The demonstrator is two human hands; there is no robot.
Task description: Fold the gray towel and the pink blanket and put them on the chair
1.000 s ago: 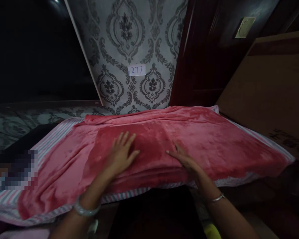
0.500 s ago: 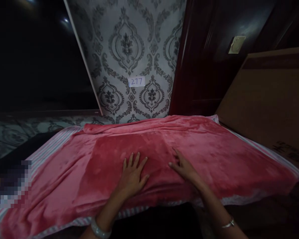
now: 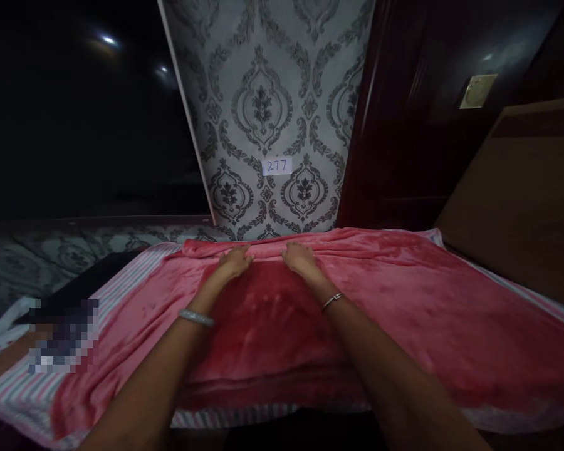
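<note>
A pinkish-red plush blanket (image 3: 395, 313) is spread out in front of me, with a darker brushed patch in the middle. Both my arms reach across it to the bunched folds along its far side. My left hand (image 3: 235, 260) rests on those folds, fingers apart and pointing forward. To its right, my right hand (image 3: 299, 257) touches the same ridge, fingers also apart. Neither hand visibly pinches the fabric. Beneath the blanket a striped cloth (image 3: 134, 272) shows along the left and front edges.
Behind the blanket stands a patterned wall with a paper label (image 3: 277, 165) reading 277. A large dark screen (image 3: 84, 125) takes up the left, and a cardboard box (image 3: 521, 194) stands at the right beside dark red panelling (image 3: 404, 125).
Both hands have moved forward from the blanket's middle to its far folds. A handprint-like mark shows where my left hand lay. The view has shifted slightly.
</note>
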